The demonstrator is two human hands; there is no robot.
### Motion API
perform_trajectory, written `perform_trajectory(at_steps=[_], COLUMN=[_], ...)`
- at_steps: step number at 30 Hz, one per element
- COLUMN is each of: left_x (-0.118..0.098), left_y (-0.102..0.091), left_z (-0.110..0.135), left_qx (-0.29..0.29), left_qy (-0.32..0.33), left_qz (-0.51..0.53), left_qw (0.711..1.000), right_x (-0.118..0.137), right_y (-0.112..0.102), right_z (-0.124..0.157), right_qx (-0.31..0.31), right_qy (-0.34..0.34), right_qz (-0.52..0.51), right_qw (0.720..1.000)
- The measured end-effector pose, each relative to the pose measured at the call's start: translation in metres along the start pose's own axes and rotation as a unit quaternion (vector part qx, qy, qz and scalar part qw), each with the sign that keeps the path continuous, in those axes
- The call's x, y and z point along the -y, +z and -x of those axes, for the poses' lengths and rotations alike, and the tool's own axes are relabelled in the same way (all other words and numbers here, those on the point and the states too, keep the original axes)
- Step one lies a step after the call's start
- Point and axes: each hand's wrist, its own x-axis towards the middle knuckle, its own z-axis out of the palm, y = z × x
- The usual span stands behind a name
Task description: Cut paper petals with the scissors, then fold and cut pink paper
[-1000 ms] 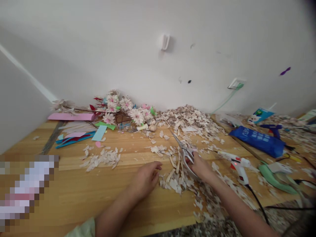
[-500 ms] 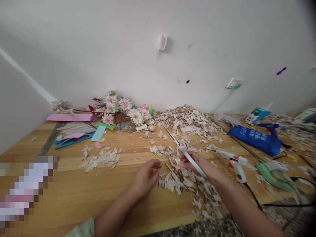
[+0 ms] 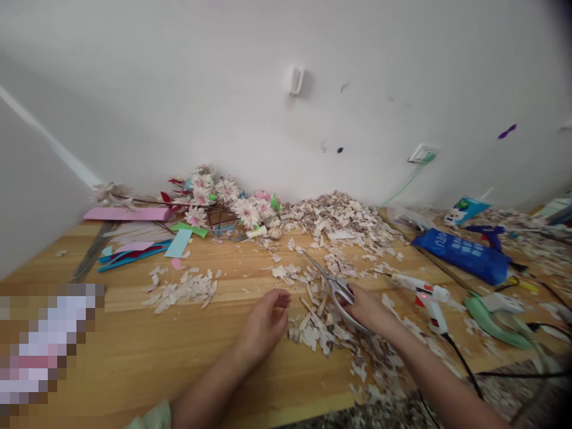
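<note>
Beside scissors (image 3: 333, 285): glue gun (image 3: 424, 298); scraps (image 3: 317, 330).

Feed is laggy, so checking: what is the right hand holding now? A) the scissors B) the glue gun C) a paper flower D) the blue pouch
A: the right hand grips the handles of the scissors, blades pointing away over the scraps.

The blue bag (image 3: 462, 256) bears pale letters, perhaps "UFU"; nothing else is legible.
</note>
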Motion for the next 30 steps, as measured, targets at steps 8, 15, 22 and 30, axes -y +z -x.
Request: perform_trajectory(at_steps=[8,15,22,30], left_x=[0.003,0.007,0.011,0.0], left_y=[0.0,0.001,0.001,0.005], left_z=[-0.001,-0.002,-0.002,-0.005], left_qx=[-0.004,0.003,0.006,0.024], left_qy=[0.001,0.015,0.008,-0.02], left_qz=[-0.017,-0.034,-0.009,0.058], left_qw=[1.0,0.999,1.0,0.998], right_x=[-0.007,-0.008,-0.003,0.027], right_y=[0.005,0.012,0.002,-0.018], right_z=[0.004,0.005,0.005,0.024], right_qx=[0.008,0.002,0.006,-0.006], right_qy=[0.016,0.007,-0.015,-0.064], right_qz=[0.026,-0.019,-0.096,-0.15], right_qw=[0.999,1.0,0.995,0.987])
